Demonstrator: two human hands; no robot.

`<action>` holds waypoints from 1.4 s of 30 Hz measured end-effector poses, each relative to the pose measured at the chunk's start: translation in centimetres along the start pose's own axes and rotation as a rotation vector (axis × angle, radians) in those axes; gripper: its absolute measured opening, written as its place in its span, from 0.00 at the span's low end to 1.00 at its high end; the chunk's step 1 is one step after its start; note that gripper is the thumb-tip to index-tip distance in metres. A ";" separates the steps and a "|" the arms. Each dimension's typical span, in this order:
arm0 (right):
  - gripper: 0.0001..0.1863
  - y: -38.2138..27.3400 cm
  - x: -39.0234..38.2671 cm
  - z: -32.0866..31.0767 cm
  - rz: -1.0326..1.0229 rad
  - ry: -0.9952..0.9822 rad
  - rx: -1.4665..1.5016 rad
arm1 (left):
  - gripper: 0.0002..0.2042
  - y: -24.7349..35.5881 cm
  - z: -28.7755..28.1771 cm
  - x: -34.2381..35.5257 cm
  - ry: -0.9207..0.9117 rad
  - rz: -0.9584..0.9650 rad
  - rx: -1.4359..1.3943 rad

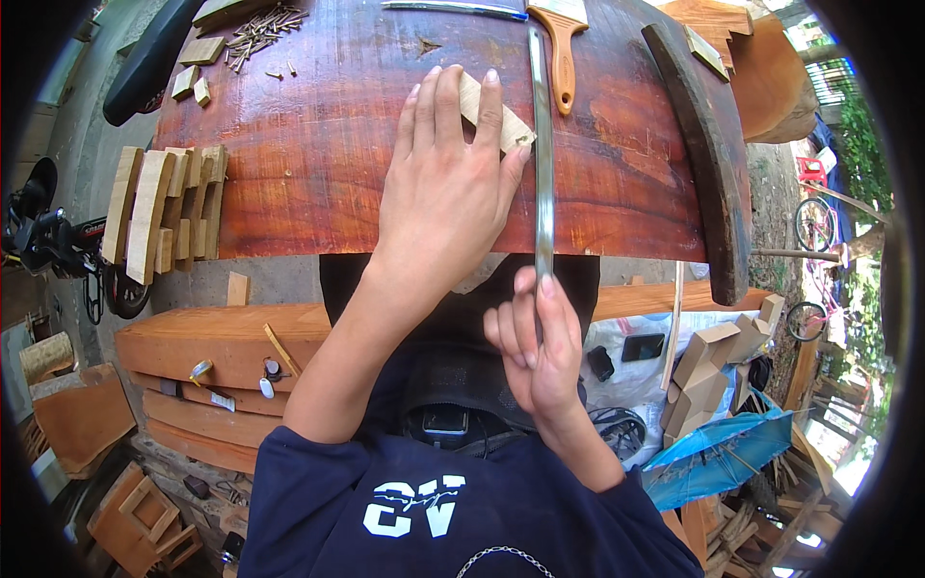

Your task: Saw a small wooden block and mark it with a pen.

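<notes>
My left hand (445, 183) lies over a small pale wooden block (499, 122) on the reddish-brown tabletop, pinning it down. Its fingers stretch across the block and its thumb rests at the near right corner. In my right hand (538, 347) is the near end of a long, narrow metal strip (544, 164), gripped between thumb and fingers. The strip points away from me, passing close by the block's right corner; whether they touch I cannot tell. A hole shows at its far end, and its middle is smeared by motion.
A paintbrush (563, 67) and a blue pen (453, 8) lie at the far side. Screws or nails (262, 37) are heaped far left, near small wooden offcuts (200, 51). Stacked wooden pieces (149, 217) stand at the left edge. A dark curved board (699, 144) lines the right.
</notes>
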State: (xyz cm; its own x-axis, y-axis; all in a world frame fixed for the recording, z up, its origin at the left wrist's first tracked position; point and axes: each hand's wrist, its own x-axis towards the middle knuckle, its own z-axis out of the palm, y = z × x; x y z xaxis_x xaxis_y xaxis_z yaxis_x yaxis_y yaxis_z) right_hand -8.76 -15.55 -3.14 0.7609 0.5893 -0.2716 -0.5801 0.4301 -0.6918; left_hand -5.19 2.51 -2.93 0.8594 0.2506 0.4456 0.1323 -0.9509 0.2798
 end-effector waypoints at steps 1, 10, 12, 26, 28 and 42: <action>0.20 -0.1 -1.4 -0.4 0.037 0.005 0.012 | 0.31 0.0 0.0 0.1 0.006 0.008 0.001; 0.21 0.1 0.5 -0.1 -0.011 0.011 -0.028 | 0.30 -0.6 -0.2 0.0 -0.008 0.006 -0.048; 0.22 0.3 -1.9 -1.5 0.009 0.002 -0.038 | 0.30 -0.5 0.0 0.0 -0.005 0.014 -0.043; 0.23 0.0 -2.3 -1.5 0.036 -0.003 -0.053 | 0.30 -1.2 -0.9 0.2 -0.057 0.076 -0.088; 0.23 -0.1 0.0 -0.6 0.001 0.026 -0.065 | 0.30 -1.5 -1.3 0.4 -0.080 0.077 -0.114; 0.23 0.6 -1.3 -0.7 -0.019 0.034 -0.167 | 0.30 -1.8 -1.0 0.3 -0.071 0.084 -0.126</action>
State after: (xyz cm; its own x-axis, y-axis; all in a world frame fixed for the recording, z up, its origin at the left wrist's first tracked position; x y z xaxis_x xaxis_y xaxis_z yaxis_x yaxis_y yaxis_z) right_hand -9.89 -16.50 -3.66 0.7824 0.5573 -0.2780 -0.5109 0.3193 -0.7981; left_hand -5.70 4.48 -2.43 0.8982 0.1539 0.4117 -0.0002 -0.9365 0.3507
